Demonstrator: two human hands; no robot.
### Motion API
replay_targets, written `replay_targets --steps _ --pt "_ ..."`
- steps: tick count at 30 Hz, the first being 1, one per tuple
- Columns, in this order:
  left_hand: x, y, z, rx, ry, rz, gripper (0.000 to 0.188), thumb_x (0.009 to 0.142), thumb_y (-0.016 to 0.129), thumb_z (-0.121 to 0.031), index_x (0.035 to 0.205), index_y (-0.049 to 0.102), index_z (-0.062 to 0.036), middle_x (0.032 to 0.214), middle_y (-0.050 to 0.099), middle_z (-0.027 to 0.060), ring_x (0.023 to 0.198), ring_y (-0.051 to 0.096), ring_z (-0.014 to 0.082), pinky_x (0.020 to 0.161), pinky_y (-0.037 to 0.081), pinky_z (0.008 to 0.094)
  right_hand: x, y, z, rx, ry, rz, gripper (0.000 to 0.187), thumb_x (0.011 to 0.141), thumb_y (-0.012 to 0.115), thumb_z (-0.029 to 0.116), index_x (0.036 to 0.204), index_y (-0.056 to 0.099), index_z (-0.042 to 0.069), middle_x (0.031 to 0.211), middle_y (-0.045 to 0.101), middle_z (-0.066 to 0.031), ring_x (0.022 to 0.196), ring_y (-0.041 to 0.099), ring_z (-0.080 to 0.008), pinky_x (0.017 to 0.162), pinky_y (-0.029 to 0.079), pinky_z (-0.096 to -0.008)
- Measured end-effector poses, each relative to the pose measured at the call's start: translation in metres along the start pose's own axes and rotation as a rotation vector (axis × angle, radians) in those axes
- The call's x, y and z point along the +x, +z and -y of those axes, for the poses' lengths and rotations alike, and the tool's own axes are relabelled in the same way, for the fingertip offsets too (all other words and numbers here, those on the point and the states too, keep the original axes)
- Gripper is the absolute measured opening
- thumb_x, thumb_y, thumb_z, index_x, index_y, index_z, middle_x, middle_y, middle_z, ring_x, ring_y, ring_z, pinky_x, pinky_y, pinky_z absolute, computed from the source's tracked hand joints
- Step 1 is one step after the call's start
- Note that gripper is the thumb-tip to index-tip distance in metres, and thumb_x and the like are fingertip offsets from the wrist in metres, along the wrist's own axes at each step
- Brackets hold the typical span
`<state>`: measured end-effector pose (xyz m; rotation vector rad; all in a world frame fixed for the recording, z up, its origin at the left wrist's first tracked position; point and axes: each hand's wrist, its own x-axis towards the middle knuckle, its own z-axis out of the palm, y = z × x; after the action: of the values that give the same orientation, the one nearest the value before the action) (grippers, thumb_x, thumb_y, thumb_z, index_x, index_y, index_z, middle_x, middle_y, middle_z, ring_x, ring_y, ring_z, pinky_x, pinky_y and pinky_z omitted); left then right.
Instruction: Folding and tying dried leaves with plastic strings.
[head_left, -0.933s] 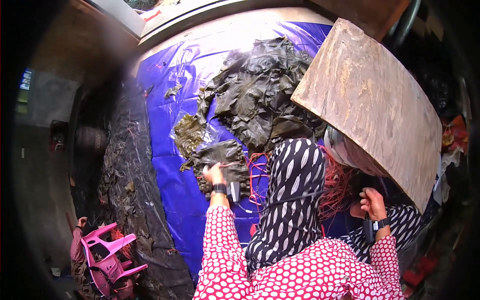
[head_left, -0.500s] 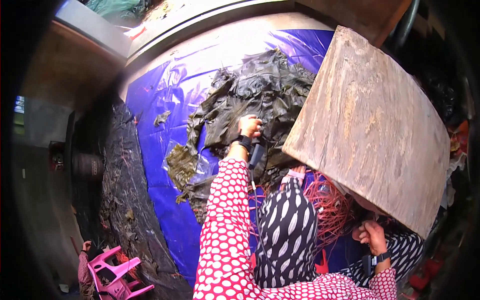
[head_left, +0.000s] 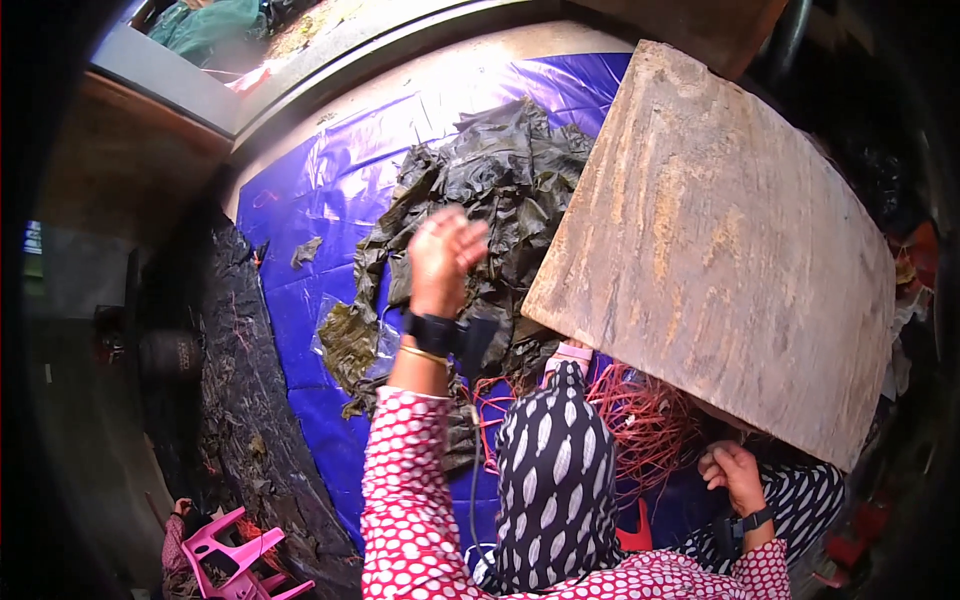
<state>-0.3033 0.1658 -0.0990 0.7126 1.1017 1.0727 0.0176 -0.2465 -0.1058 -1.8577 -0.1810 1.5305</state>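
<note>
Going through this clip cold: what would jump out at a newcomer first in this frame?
The big weathered wooden board fills the upper right, tilted over a tangle of red cord. In the middle, a heap of dark wet leaves lies on a bright blue tarp, with the left hand raised over it. The right hand sits low, beside the cord under the board's edge; a pink plastic chair shows at the bottom left.

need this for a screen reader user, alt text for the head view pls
A person's left hand is raised over a pile of dark wet leaves on a blue tarp, while the right hand rests low beside tangled red cord. A large wooden board leans over the right side.
</note>
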Motion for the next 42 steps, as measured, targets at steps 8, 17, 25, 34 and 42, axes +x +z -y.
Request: replay_targets --steps 8,17,25,34,42 --pt "-0.042 0.104 -0.229 -0.752 0.136 0.86 0.024 0.094 0.041 -0.015 0.099 0.054 0.0043 0.102 0.06 0.0142 0.089 0.059 0.0277 0.084 0.049 0.0409 -0.011 0.008 0.006 -0.059 -0.117 0.079 0.021 0.093 0.053 0.017 0.103 0.058 0.0 0.085 0.065 -0.008 0.058 0.06 -0.0104 0.046 0.048 -0.0198" --pt "0.058 0.051 -0.16 -0.181 0.396 0.166 0.019 0.089 0.05 -0.011 0.102 0.056 0.0014 0.094 0.062 0.0177 0.078 0.065 0.0279 0.067 0.056 0.0361 -0.006 -0.016 -0.009 -0.07 -0.122 0.032 0.021 0.092 0.054 0.018 0.102 0.058 0.0 0.084 0.065 -0.0076 0.057 0.059 -0.0098 0.045 0.047 -0.0194" --pt "0.101 -0.11 0.111 0.603 -0.071 -0.129 0.021 0.077 0.061 -0.011 0.095 0.065 -0.0035 0.075 0.067 0.0073 0.066 0.065 0.0192 0.056 0.051 0.0318 0.008 -0.022 -0.028 -0.21 -0.001 0.067 0.02 0.092 0.053 0.017 0.101 0.058 0.0 0.082 0.064 -0.008 0.059 0.06 -0.0117 0.047 0.049 -0.0215" --pt "0.119 -0.063 0.17 1.467 -0.028 0.006 0.033 0.073 0.057 -0.011 0.104 0.068 -0.0101 0.13 0.047 0.0225 0.108 0.056 0.0366 0.091 0.046 0.0398 0.025 -0.034 -0.042 -0.196 0.128 -0.007 0.021 0.091 0.053 0.014 0.105 0.056 -0.001 0.083 0.065 -0.0123 0.057 0.061 -0.0148 0.044 0.048 -0.0231" --pt "0.112 -0.088 0.14 0.919 0.169 -0.296 0.02 0.072 0.058 -0.007 0.086 0.072 -0.0033 0.078 0.069 0.016 0.073 0.068 0.0227 0.072 0.053 0.0314 0.026 -0.028 -0.034 -0.213 0.051 0.04 0.022 0.091 0.054 0.016 0.104 0.056 -0.001 0.083 0.065 -0.0119 0.058 0.061 -0.014 0.045 0.049 -0.0226"
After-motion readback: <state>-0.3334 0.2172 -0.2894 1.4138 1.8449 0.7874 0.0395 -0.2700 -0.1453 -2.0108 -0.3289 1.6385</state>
